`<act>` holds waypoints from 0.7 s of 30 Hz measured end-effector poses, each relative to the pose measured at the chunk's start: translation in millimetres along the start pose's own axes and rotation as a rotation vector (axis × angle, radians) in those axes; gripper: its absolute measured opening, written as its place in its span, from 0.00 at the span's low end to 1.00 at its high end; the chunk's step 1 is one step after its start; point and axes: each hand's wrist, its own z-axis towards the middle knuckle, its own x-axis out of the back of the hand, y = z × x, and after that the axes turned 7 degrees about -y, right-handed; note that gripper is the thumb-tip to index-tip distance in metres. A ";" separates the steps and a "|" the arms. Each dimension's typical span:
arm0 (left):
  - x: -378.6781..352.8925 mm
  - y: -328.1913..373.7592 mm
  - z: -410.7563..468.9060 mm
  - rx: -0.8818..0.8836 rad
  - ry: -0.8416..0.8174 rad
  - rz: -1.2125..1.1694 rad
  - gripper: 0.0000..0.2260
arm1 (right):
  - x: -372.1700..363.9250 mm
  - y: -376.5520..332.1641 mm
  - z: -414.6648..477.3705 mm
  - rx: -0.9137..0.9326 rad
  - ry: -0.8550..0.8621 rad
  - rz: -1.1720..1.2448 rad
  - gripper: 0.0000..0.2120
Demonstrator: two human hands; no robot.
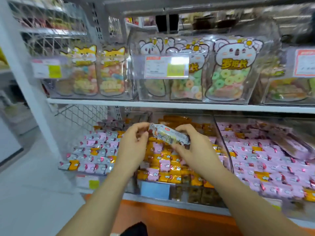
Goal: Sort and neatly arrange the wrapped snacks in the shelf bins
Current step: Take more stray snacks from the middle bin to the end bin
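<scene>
My right hand [192, 150] grips a stack of silver-wrapped snacks [168, 134] above the middle clear bin [155, 190], which holds orange and pink wrapped snacks [166, 166]. My left hand [134, 145] hovers just left of the stack with curled fingers near its left end; whether it touches the stack is unclear. The left bin [85, 182] holds mostly silver and pink wrapped snacks [95, 155]. The right bin [223, 142] is filled mainly with pink wrapped snacks [265, 159].
Above, a white shelf board [119, 103] carries clear bins of gummy bags [226, 70] with price tags [166, 67]. A white upright post [29, 79] stands at the left, with floor beyond it. An orange base panel [170, 220] runs below the bins.
</scene>
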 end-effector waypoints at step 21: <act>87.8 -123.8 95.4 0.099 -0.023 0.449 0.11 | -117.6 -29.8 134.7 -0.175 0.110 -0.021 0.13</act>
